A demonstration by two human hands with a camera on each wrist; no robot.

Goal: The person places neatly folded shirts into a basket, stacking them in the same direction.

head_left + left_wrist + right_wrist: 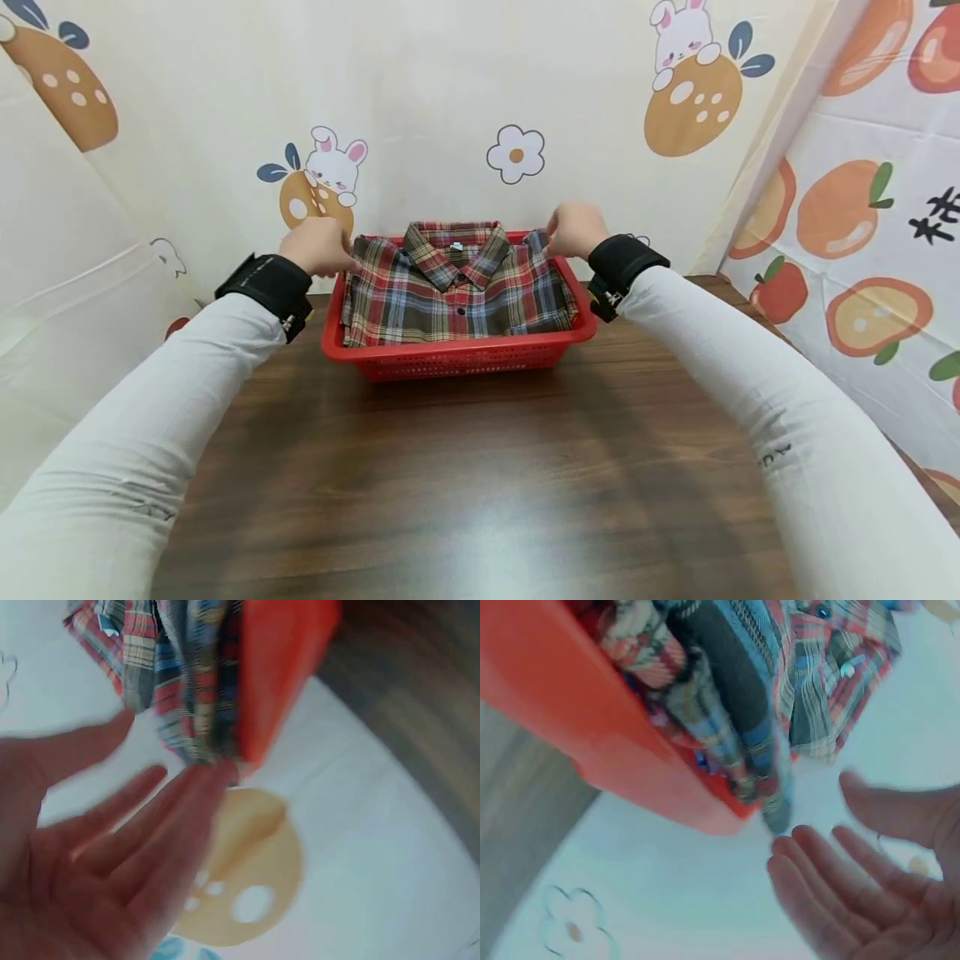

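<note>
Folded plaid shirt (457, 287): lies in a red basket (457, 357) on the wooden surface (480, 475), between both hands. Left hand (318, 246) and right hand (576, 230) rest at its shoulder corners, fingers extended and relaxed, gripping nothing. Judged soft, light, limp; best taken at the shoulders. Basket rim crowds the fingers; printed curtain (450, 100) hangs just beyond.
</note>
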